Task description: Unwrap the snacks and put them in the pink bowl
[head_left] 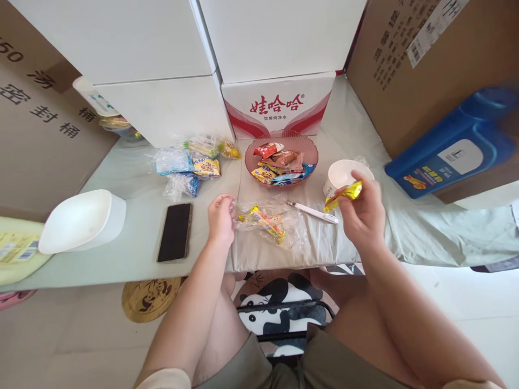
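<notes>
My right hand is closed on a snack in a shiny yellow wrapper, held in front of the rim of a white paper cup. My left hand is pinched shut at the left edge of a clear plastic bag. On that crinkled bag lies a yellow-and-orange wrapped snack stick, with another small yellow wrapper beside it. Between the bag and my right hand rests a white pen-like cutter. Behind the bag stands a pink clear bowl with several wrapped snacks in it.
Left of the bowl is a pile of bagged snacks. A black phone and a white container are on the left. A blue bottle stands at right, near cardboard boxes. A white-and-red carton backs the table.
</notes>
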The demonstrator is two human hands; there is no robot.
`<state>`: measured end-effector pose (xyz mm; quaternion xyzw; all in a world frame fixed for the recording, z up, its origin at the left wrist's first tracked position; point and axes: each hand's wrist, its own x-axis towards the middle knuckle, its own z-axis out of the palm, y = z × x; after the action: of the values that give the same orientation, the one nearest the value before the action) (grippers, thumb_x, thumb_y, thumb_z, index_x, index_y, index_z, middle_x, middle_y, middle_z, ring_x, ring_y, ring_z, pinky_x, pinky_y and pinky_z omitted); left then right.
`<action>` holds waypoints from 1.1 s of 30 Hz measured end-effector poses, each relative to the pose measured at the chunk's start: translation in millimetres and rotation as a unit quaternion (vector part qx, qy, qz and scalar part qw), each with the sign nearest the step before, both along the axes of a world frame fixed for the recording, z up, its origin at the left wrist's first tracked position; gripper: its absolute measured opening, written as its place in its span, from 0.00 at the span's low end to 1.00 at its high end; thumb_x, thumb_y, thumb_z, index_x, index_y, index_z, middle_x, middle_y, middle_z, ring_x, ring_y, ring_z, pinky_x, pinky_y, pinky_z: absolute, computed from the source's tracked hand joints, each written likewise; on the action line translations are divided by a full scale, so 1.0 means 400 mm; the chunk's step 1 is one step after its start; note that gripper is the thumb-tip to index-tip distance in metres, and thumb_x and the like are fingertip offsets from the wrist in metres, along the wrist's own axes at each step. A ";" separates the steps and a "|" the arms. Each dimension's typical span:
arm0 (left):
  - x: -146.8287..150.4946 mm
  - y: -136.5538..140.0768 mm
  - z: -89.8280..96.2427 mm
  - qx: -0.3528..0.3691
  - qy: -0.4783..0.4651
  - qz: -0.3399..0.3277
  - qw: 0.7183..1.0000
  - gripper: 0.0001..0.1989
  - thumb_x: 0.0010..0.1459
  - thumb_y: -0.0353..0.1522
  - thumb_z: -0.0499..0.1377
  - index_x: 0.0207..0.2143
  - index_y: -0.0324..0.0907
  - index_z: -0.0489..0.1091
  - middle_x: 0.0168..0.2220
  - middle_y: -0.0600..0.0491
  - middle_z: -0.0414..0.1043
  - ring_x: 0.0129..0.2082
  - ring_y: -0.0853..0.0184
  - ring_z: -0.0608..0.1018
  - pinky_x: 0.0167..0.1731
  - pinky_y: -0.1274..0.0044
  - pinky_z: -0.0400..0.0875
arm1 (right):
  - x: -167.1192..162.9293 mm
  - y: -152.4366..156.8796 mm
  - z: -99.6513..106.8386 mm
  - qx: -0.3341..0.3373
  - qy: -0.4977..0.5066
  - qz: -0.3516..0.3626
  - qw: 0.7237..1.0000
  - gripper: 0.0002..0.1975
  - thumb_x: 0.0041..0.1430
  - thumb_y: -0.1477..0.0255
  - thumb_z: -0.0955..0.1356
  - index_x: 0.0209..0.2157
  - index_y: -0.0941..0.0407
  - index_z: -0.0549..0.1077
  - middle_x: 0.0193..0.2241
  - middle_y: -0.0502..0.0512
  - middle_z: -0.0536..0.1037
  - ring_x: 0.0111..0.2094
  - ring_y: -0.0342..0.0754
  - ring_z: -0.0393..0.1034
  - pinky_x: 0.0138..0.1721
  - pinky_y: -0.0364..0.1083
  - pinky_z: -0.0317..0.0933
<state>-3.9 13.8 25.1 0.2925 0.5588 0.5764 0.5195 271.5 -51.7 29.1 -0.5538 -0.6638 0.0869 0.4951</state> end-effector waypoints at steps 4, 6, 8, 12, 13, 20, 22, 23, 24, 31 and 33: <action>0.000 -0.003 -0.004 0.011 0.014 -0.030 0.999 0.06 0.43 0.34 0.59 0.24 0.42 0.65 0.14 0.65 0.48 0.13 0.77 0.51 0.14 0.82 0.40 | -0.065 0.056 0.090 0.074 -0.092 -0.026 0.993 0.26 0.66 0.67 0.62 0.64 0.48 0.60 0.46 0.62 0.70 0.50 0.56 0.67 0.52 0.60 0.66; -0.007 -0.005 -0.004 0.022 0.015 -0.035 0.999 0.06 0.44 0.34 0.58 0.24 0.42 0.65 0.15 0.64 0.48 0.14 0.77 0.51 0.15 0.82 0.41 | -0.101 0.120 0.126 0.044 -0.149 0.018 0.988 0.24 0.66 0.69 0.61 0.63 0.48 0.64 0.47 0.62 0.70 0.51 0.57 0.68 0.53 0.59 0.65; -0.017 -0.006 -0.002 0.028 0.014 -0.035 0.999 0.05 0.44 0.33 0.58 0.23 0.42 0.65 0.15 0.64 0.49 0.15 0.76 0.52 0.16 0.81 0.41 | -0.131 0.176 0.144 0.004 -0.194 0.066 0.979 0.24 0.64 0.70 0.63 0.61 0.50 0.67 0.49 0.62 0.71 0.52 0.59 0.68 0.53 0.60 0.64; -0.041 -0.008 -0.002 0.047 0.006 -0.038 0.998 0.04 0.45 0.32 0.57 0.23 0.41 0.65 0.16 0.63 0.50 0.16 0.76 0.52 0.17 0.81 0.43 | -0.184 0.169 0.126 -0.028 -0.221 0.093 0.970 0.14 0.62 0.71 0.64 0.48 0.53 0.75 0.46 0.62 0.74 0.50 0.58 0.70 0.51 0.57 0.65; -0.048 -0.008 -0.003 0.053 0.005 -0.042 0.998 0.03 0.45 0.32 0.56 0.23 0.41 0.65 0.16 0.62 0.50 0.16 0.76 0.53 0.17 0.81 0.43 | -0.197 0.139 0.111 -0.044 -0.224 0.112 0.967 0.12 0.64 0.71 0.63 0.45 0.54 0.75 0.43 0.61 0.75 0.47 0.56 0.71 0.48 0.54 0.66; -0.082 -0.006 -0.008 0.065 0.003 -0.040 0.997 0.03 0.46 0.30 0.56 0.22 0.41 0.65 0.16 0.62 0.50 0.17 0.75 0.53 0.19 0.80 0.44 | -0.273 -0.085 0.010 -0.239 -0.194 0.077 0.948 0.17 0.64 0.63 0.63 0.51 0.54 0.69 0.41 0.56 0.80 0.27 0.46 0.74 0.31 0.45 0.63; -0.086 -0.006 -0.010 0.066 0.003 -0.041 0.997 0.03 0.46 0.30 0.55 0.22 0.41 0.65 0.16 0.62 0.50 0.17 0.75 0.53 0.19 0.80 0.44 | -0.288 -0.099 0.008 -0.325 -0.120 0.051 0.937 0.19 0.66 0.61 0.59 0.53 0.54 0.67 0.34 0.52 0.81 0.24 0.45 0.73 0.30 0.45 0.62; -0.087 -0.007 -0.011 0.066 0.004 -0.043 0.997 0.03 0.46 0.30 0.55 0.22 0.41 0.65 0.16 0.62 0.50 0.17 0.75 0.53 0.19 0.80 0.45 | -0.295 -0.097 0.011 -0.360 -0.105 0.032 0.927 0.19 0.67 0.60 0.58 0.54 0.53 0.66 0.30 0.50 0.80 0.23 0.46 0.73 0.29 0.45 0.62; -0.088 -0.007 -0.012 0.066 0.006 -0.044 0.997 0.03 0.46 0.30 0.55 0.22 0.41 0.65 0.16 0.62 0.50 0.17 0.75 0.53 0.20 0.80 0.45 | -0.300 -0.091 0.014 -0.380 -0.114 0.008 0.918 0.20 0.67 0.60 0.58 0.54 0.53 0.67 0.28 0.50 0.79 0.25 0.47 0.73 0.29 0.45 0.61; -0.081 -0.007 -0.016 0.076 0.012 -0.054 0.996 0.04 0.48 0.30 0.56 0.22 0.41 0.66 0.17 0.61 0.53 0.19 0.75 0.56 0.21 0.80 0.48 | -0.291 -0.058 -0.013 -0.308 -0.286 -0.010 0.908 0.11 0.57 0.67 0.67 0.42 0.52 0.74 0.40 0.57 0.78 0.39 0.52 0.73 0.31 0.45 0.59; -0.083 -0.005 -0.017 0.084 0.015 -0.056 0.995 0.04 0.48 0.30 0.56 0.22 0.41 0.66 0.17 0.61 0.54 0.19 0.74 0.56 0.21 0.80 0.49 | -0.266 -0.071 -0.024 -0.305 -0.227 0.018 0.925 0.09 0.55 0.67 0.67 0.39 0.53 0.72 0.36 0.55 0.78 0.36 0.50 0.72 0.32 0.46 0.61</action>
<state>-37.3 12.0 18.3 0.3746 0.4989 0.5866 0.5164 165.0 -80.0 19.6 -0.6707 -0.7098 0.1661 0.1367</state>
